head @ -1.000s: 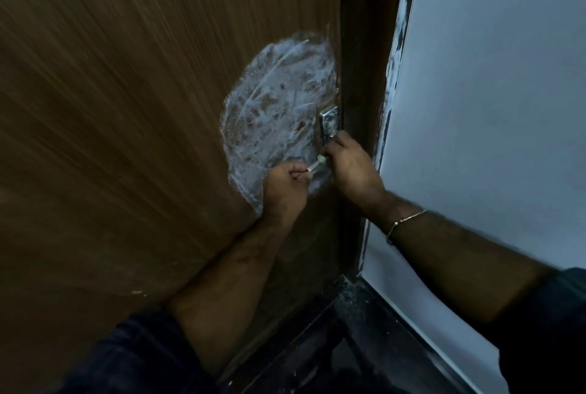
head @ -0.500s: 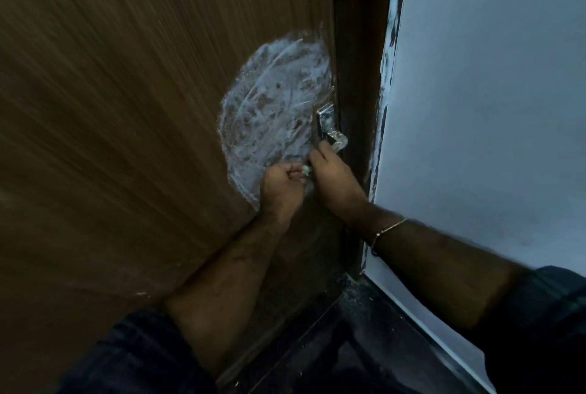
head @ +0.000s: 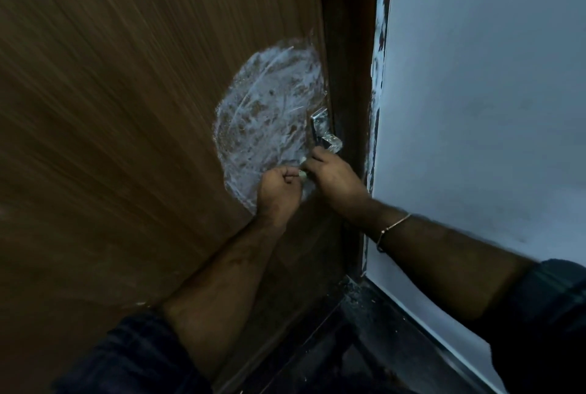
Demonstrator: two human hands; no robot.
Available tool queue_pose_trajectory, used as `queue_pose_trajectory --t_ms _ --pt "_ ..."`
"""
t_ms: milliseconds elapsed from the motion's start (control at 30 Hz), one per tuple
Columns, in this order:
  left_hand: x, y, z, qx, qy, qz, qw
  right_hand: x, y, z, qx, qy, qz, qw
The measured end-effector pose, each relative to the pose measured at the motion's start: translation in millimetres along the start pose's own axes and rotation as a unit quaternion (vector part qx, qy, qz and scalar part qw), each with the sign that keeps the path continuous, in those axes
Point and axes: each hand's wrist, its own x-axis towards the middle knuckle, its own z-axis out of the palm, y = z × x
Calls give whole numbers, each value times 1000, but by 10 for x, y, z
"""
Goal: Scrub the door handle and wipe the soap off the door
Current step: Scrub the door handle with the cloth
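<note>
The scrubbing step is judged to be in hand; wiping is not yet begun. A small pale scrubbing tool [head: 302, 173] is gripped in the curled left hand [head: 279, 192], just below the shiny metal door handle [head: 325, 135]. The right hand [head: 333, 177] is curled at the handle's lower end; what it holds cannot be told. A round patch of white soap lather [head: 269, 120] is spread on the brown wooden door [head: 126, 108], beside the handle. Next, a cloth is judged necessary.
</note>
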Motion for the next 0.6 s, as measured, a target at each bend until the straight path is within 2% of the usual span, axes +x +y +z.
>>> queue_pose_trajectory --t_ms 167,433,600 --pt "-24 65 -17 16 -3 25 1000 74 263 -187 13 48 91 995" --pt "10 128 19 42 -7 12 999 45 105 -57 4 12 27 1000" --pt "26 135 2 77 -17 30 996 81 307 -153 37 75 100 991"
